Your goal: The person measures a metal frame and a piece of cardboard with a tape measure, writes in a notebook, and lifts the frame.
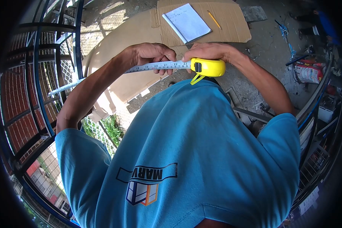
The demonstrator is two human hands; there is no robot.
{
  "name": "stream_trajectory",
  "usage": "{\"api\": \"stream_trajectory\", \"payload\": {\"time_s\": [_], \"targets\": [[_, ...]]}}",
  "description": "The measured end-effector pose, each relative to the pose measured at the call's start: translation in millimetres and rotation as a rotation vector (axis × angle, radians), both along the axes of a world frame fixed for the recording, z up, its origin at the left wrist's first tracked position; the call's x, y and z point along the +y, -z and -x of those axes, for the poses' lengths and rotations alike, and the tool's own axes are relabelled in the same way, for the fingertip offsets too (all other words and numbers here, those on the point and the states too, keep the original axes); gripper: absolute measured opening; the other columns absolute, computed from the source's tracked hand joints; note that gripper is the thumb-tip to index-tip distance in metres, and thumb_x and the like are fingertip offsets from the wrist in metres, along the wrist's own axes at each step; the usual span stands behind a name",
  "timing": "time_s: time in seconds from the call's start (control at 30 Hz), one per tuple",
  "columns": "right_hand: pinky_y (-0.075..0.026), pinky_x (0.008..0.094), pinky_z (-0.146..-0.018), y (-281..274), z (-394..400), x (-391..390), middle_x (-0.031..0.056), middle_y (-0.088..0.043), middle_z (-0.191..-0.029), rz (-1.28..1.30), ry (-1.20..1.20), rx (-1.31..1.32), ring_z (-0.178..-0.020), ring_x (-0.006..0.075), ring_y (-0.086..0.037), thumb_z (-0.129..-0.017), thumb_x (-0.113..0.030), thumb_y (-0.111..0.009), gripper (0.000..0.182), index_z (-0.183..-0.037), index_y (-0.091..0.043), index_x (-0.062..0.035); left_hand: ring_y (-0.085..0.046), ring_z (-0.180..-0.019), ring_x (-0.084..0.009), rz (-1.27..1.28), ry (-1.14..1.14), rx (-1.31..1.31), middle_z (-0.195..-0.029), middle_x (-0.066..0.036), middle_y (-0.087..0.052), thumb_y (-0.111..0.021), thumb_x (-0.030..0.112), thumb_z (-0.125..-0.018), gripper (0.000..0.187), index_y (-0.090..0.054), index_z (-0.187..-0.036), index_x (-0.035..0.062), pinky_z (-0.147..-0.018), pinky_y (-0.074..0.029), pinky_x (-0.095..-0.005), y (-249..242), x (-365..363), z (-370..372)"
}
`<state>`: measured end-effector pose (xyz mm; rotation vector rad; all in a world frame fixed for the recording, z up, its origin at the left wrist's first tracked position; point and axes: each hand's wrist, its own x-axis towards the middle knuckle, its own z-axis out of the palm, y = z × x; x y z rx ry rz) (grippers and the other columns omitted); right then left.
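Observation:
A yellow tape measure (215, 68) is held in my right hand (208, 51), whose fingers wrap over the far side of its case. A yellow wrist strap (197, 79) hangs from the case. The white blade (142, 67) runs out to the left, with the numbers 18 to 23 readable near my hands. My left hand (155, 54) is closed with the blade between its curled fingers, a short way from the case. Beyond my left forearm the blade's far end (66, 87) sticks out past the cardboard.
Flat cardboard (231, 32) lies ahead, bearing a notebook (187, 22) with writing and a yellow pencil (214, 19). A metal frame with mesh (38, 76) stands at left. At right are a red-and-white bag (307, 72), blue rope (287, 36) and a person (325, 28).

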<state>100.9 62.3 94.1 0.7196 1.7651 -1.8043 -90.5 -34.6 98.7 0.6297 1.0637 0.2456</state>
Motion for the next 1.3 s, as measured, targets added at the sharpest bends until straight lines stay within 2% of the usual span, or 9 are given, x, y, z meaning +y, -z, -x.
{"api": "stream_trajectory", "payload": {"time_s": [0.33,0.43,0.6,0.7,0.97,1.03,1.1,1.23,1.3], "targets": [[-0.047,0.0244,-0.05,-2,-1,0,0.0085,-0.066,-0.075,-0.026,0.0,0.031,-0.058,0.0131,-0.061,-0.077,-0.038,-0.055,0.041,-0.089,-0.065,0.0001,-0.054,-0.045,-0.0099,0.022,-0.001,-0.012,-0.063,-0.009,-0.063,-0.054,0.024,-0.085,0.017,-0.06,-0.081,0.0077,-0.039,-0.039,-0.0201,2,1,-1],[-0.045,0.024,-0.05,1,-1,-1,0.0082,-0.066,-0.074,-0.032,0.016,-0.033,-0.058,0.0126,-0.06,-0.077,-0.037,-0.056,0.04,-0.088,-0.065,-0.0001,-0.054,-0.045,-0.0094,0.022,0.003,-0.016,-0.062,-0.008,-0.062,-0.054,0.024,-0.085,0.017,-0.059,-0.081,0.0079,-0.039,-0.039,-0.0197,6,0,-2],[-0.044,0.0243,-0.05,-8,0,-8,0.0057,-0.066,-0.075,-0.038,0.02,-0.019,-0.058,0.0124,-0.059,-0.076,-0.036,-0.055,0.037,-0.089,-0.066,-0.0032,-0.053,-0.044,-0.009,0.056,0.026,0.014,-0.061,-0.007,-0.061,-0.053,0.022,-0.085,0.015,-0.059,-0.081,0.0087,-0.039,-0.038,-0.0191,6,0,-4],[-0.046,0.0217,-0.049,-1,0,-5,0.0085,-0.066,-0.074,-0.031,0.011,0.04,-0.056,0.0098,-0.059,-0.079,-0.035,-0.058,0.037,-0.087,-0.066,0.0008,-0.053,-0.044,-0.009,0.073,0.017,-0.001,-0.061,-0.007,-0.061,-0.053,0.022,-0.085,0.014,-0.059,-0.081,0.009,-0.039,-0.038,-0.0189,8,-1,-2],[-0.045,0.0227,-0.048,4,1,0,0.0074,-0.066,-0.073,-0.015,0.0,-0.003,-0.055,0.0106,-0.058,-0.078,-0.036,-0.056,0.038,-0.087,-0.066,0.0003,-0.055,-0.045,-0.0106,0.072,-0.007,-0.054,-0.063,-0.009,-0.062,-0.052,0.022,-0.086,0.015,-0.059,-0.083,0.0084,-0.038,-0.039,-0.0197,9,-1,1],[-0.044,0.0235,-0.048,3,1,-1,0.0075,-0.066,-0.075,-0.029,-0.022,-0.023,-0.056,0.0121,-0.059,-0.077,-0.038,-0.055,0.04,-0.088,-0.065,-0.0009,-0.057,-0.046,-0.012,0.052,-0.045,-0.026,-0.066,-0.01,-0.064,-0.051,0.022,-0.087,0.016,-0.059,-0.084,0.008,-0.039,-0.042,-0.0209,7,-3,1],[-0.045,0.0215,-0.047,-3,2,-3,0.007,-0.066,-0.07,-0.007,0.028,0.001,-0.052,0.009,-0.057,-0.079,-0.035,-0.058,0.04,-0.084,-0.066,0.0034,-0.058,-0.047,-0.0126,0.037,-0.052,-0.064,-0.067,-0.011,-0.065,-0.051,0.022,-0.087,0.016,-0.059,-0.084,0.0077,-0.041,-0.044,-0.0216,9,-4,4],[-0.045,0.0217,-0.046,-8,2,-3,0.0072,-0.066,-0.071,-0.027,0.014,0.004,-0.052,0.0092,-0.057,-0.079,-0.035,-0.058,0.04,-0.085,-0.067,0.0032,-0.06,-0.049,-0.0137,0.01,-0.045,-0.076,-0.069,-0.011,-0.065,-0.052,0.021,-0.086,0.017,-0.06,-0.083,0.0063,-0.045,-0.048,-0.0226,13,-4,6],[-0.046,0.0236,-0.05,-8,3,-2,0.0078,-0.066,-0.077,-0.043,-0.027,-0.012,-0.058,0.0134,-0.061,-0.077,-0.036,-0.055,0.039,-0.091,-0.064,-0.0013,-0.06,-0.049,-0.0137,0.006,-0.037,-0.072,-0.069,-0.011,-0.065,-0.053,0.021,-0.085,0.017,-0.06,-0.083,0.0059,-0.045,-0.048,-0.0225,12,-4,5]]}}
